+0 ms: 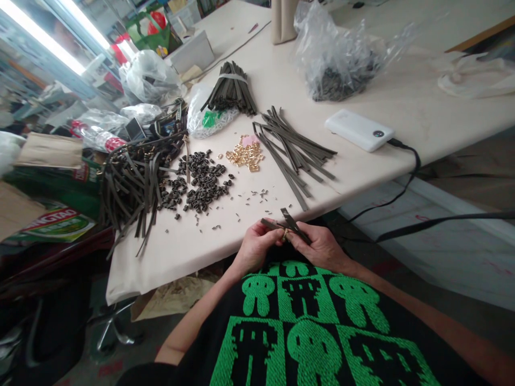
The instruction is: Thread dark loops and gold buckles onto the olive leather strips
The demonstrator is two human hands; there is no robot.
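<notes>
Close to my body, just past the table's front edge, both hands meet around a dark grey strap (295, 227). My left hand (259, 244) pinches one part of it, thumb on top. My right hand (319, 246) is closed on the other part, its strap ends sticking up between the fingers. A small gold-coloured piece shows between the fingertips, too small to make out. On the table ahead lie loose dark strips (298, 145), a heap of gold buckles (244, 155) and a pile of small dark loops (205, 182). Tiny dark scraps (259, 197) are scattered nearby.
A tied bundle of strips (231, 88) rests on a plastic bag. Finished-looking straps (132, 187) hang over the table's left edge. A white power bank (359, 130) with a black cable lies at right. Behind it stands a clear bag (338, 64) of dark pieces.
</notes>
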